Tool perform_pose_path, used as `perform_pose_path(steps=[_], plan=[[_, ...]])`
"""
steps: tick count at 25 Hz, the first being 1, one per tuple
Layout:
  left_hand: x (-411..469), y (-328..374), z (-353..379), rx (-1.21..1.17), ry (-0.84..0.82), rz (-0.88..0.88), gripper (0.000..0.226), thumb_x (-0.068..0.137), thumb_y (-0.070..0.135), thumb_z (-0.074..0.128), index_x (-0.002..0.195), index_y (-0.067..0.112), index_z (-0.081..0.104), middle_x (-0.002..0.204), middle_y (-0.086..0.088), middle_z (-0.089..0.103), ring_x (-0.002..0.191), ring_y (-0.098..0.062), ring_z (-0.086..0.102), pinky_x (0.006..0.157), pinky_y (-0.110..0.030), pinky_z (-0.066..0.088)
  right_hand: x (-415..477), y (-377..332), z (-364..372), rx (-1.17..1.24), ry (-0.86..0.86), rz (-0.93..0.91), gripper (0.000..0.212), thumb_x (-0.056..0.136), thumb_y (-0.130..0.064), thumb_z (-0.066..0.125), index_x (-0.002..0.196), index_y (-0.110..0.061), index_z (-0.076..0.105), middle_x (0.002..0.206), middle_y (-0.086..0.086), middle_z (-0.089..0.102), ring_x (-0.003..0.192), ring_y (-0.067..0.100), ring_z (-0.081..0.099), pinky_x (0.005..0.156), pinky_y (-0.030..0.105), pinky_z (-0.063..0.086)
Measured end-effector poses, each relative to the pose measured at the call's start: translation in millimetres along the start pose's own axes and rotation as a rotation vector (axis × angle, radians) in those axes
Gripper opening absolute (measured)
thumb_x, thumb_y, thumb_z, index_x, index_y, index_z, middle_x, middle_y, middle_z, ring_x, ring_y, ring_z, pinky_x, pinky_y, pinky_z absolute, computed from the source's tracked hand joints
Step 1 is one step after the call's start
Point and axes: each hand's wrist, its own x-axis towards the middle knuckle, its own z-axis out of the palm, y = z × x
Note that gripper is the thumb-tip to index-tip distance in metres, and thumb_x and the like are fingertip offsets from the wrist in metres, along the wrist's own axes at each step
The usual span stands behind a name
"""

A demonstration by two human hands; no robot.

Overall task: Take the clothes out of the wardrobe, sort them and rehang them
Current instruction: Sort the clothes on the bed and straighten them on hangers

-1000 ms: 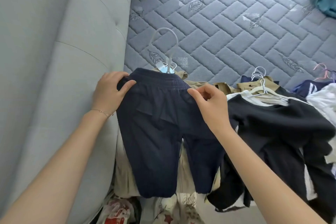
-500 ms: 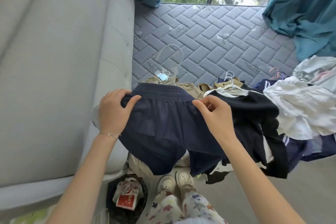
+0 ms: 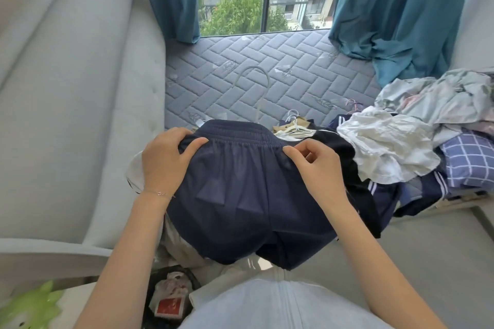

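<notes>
A pair of navy trousers (image 3: 240, 195) with an elastic waistband hangs in front of me over the bed's near edge. My left hand (image 3: 167, 160) grips the left end of the waistband, thumb on top. My right hand (image 3: 315, 165) pinches the right end with curled fingers. A white hanger hook (image 3: 254, 80) rises behind the waistband. Beyond it lie khaki garments on white hangers (image 3: 294, 127) and a black garment (image 3: 344, 147), partly hidden by the trousers.
The quilted grey mattress (image 3: 240, 61) stretches to the window. A padded grey headboard (image 3: 80, 88) stands on the left. A heap of white, checked and striped clothes (image 3: 401, 149) fills the right side. Teal curtains (image 3: 401, 8) hang behind. A black bin (image 3: 171, 296) sits by my feet.
The view has tilted up, so the window and curtains now show. Both hands have lifted the trousers by the waistband, and the legs now hang bunched closer to me.
</notes>
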Motion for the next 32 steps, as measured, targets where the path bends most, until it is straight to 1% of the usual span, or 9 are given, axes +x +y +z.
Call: perform_pose_path(steps=[3,6,10,13,15,19,22,28,32], plan=[[-16,62,30,0.024,-0.003,0.052,0.027,0.087,0.041,0.066,0.088,0.014,0.069,0.084,-0.002,0.069,0.080,-0.023,0.062,0.065,-0.028,0.038,-7,32,-63,-0.015,0.032,-0.003,0.026,0.085,-0.032,0.071,0.067,-0.016,0.062,0.061,-0.006,0.056,0.055,0.005,0.044,0.056,0.013,0.037],[-38,129,69,0.026,-0.018,0.090,0.030,0.087,0.044,0.064,0.087,0.014,0.068,0.082,-0.001,0.068,0.078,-0.022,0.061,0.064,-0.027,0.037,-15,69,-136,-0.015,0.058,0.018,0.027,0.085,-0.033,0.070,0.066,-0.016,0.061,0.060,-0.008,0.055,0.056,0.005,0.044,0.056,0.015,0.037],[-62,208,120,0.001,-0.059,0.092,0.027,0.088,0.043,0.064,0.086,0.016,0.067,0.080,0.001,0.067,0.078,-0.020,0.060,0.063,-0.027,0.034,-16,109,-223,-0.055,0.092,0.035,0.028,0.086,-0.035,0.070,0.064,-0.021,0.059,0.063,-0.012,0.058,0.056,0.005,0.047,0.056,0.016,0.038],[-69,257,159,-0.019,-0.106,0.071,0.027,0.089,0.044,0.064,0.085,0.017,0.067,0.079,0.002,0.066,0.077,-0.018,0.058,0.062,-0.026,0.029,-6,140,-277,-0.088,0.096,0.057,0.027,0.086,-0.035,0.070,0.065,-0.020,0.061,0.064,-0.006,0.060,0.056,0.007,0.046,0.058,0.020,0.039],[-69,287,188,-0.041,-0.137,0.076,0.028,0.089,0.043,0.063,0.086,0.016,0.067,0.080,0.002,0.065,0.076,-0.015,0.055,0.062,-0.025,0.027,5,159,-310,-0.118,0.098,0.065,0.026,0.086,-0.035,0.069,0.067,-0.019,0.062,0.064,-0.007,0.060,0.056,0.007,0.046,0.059,0.020,0.039],[-56,338,254,-0.077,-0.188,0.105,0.029,0.090,0.043,0.062,0.083,0.015,0.066,0.077,0.003,0.063,0.072,-0.008,0.047,0.061,-0.024,0.028,43,201,-369,-0.157,0.110,0.080,0.026,0.087,-0.034,0.069,0.068,-0.017,0.062,0.064,-0.009,0.058,0.057,0.006,0.046,0.061,0.022,0.040],[-38,368,305,-0.073,-0.198,0.090,0.029,0.090,0.045,0.061,0.082,0.017,0.064,0.075,0.005,0.061,0.072,-0.011,0.049,0.062,-0.028,0.031,83,233,-405,-0.200,0.102,0.088,0.025,0.087,-0.037,0.068,0.069,-0.020,0.063,0.068,-0.008,0.060,0.059,0.008,0.048,0.064,0.027,0.043],[0,435,394,-0.066,-0.243,0.024,0.029,0.092,0.046,0.057,0.084,0.019,0.063,0.076,0.007,0.060,0.072,-0.008,0.047,0.059,-0.023,0.027,170,285,-473,-0.249,0.051,0.110,0.027,0.087,-0.038,0.067,0.069,-0.018,0.062,0.066,-0.009,0.057,0.060,0.005,0.048,0.062,0.026,0.043],[27,486,439,-0.067,-0.271,0.001,0.031,0.092,0.047,0.055,0.086,0.017,0.064,0.078,0.008,0.059,0.073,-0.010,0.048,0.065,-0.024,0.032,218,312,-523,-0.245,0.044,0.113,0.026,0.087,-0.039,0.067,0.068,-0.022,0.061,0.067,-0.010,0.058,0.061,0.004,0.048,0.062,0.021,0.038]])
